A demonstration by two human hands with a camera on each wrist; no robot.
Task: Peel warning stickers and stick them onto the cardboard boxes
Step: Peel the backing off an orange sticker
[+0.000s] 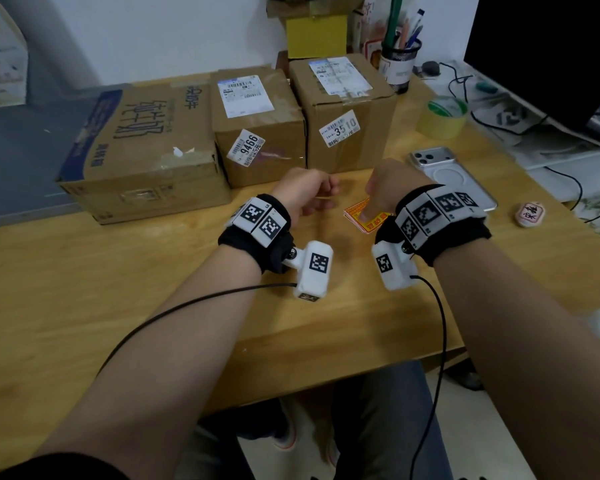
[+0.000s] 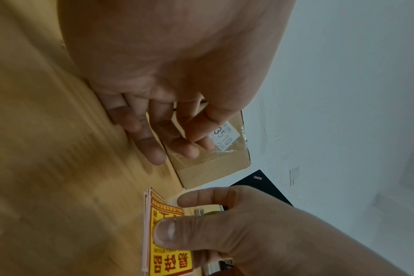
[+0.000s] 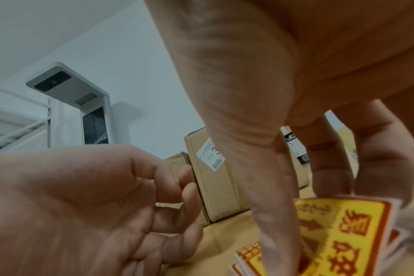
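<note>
My right hand (image 1: 383, 188) grips the stack of yellow-and-red warning stickers (image 1: 364, 216), thumb (image 2: 175, 233) pressed flat on the top sheet, other fingers curled behind the far edge. The stack sits low over the wooden desk (image 1: 153, 306); whether it touches I can't tell.

My left hand (image 1: 303, 195) is just left of the stack, apart from it, fingers loosely curled. In the head view a thin yellowish strip shows at its fingertips; can't tell whether it's pinched. In the left wrist view the thumb tip meets the fingers.

The stack's long axis runs roughly toward me and to my right. My left hand is nearest the free near-left corner, so I'd judge the peel starts there.

The targets lie straight ahead: the middle cardboard box (image 1: 257, 129) and right cardboard box (image 1: 343, 112), with the large milk carton box (image 1: 142, 147) further left. Open desk between hands and boxes. A phone (image 1: 451, 178) lies close on the right and a tape roll (image 1: 442, 116) beyond it.
</note>
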